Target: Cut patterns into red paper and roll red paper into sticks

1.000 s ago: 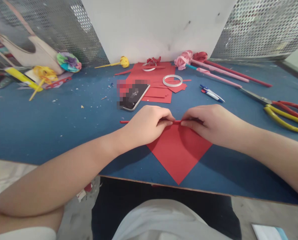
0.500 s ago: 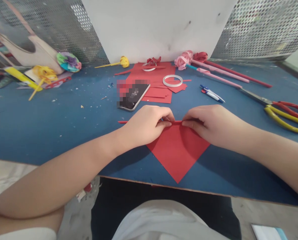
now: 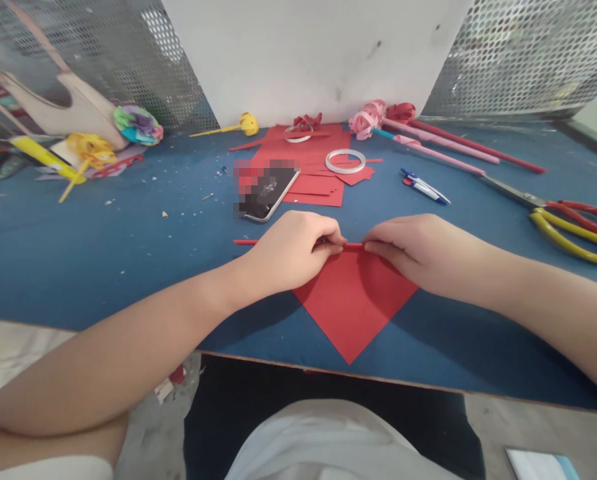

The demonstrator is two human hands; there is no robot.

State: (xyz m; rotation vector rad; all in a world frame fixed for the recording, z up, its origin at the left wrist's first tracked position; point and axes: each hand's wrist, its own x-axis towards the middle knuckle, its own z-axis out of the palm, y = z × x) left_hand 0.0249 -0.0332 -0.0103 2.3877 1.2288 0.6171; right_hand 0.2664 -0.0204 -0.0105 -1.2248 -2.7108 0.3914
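Observation:
A sheet of red paper [image 3: 351,307] lies on the blue table with one corner pointing toward me. Its far side is rolled into a thin tube, whose left end sticks out past my wrist. My left hand [image 3: 298,247] pinches the roll between thumb and fingers. A short way to the right, my right hand [image 3: 408,250] pinches the same roll, with a small gap between the two sets of fingertips. Both hands cover parts of the roll, and its right end is hidden.
Beyond my hands lie a phone [image 3: 271,193], red paper pieces [image 3: 313,195], a roll of white tape [image 3: 345,171] and pens [image 3: 425,187]. Scissors [image 3: 553,220] rest at the right. Paper flowers [image 3: 367,120] stand along the back; a bag [image 3: 68,100] is far left.
The sheet's near corner has shifted slightly left, and the roll's left end sticks out a little further. Both hands keep their pinch in nearly the same place.

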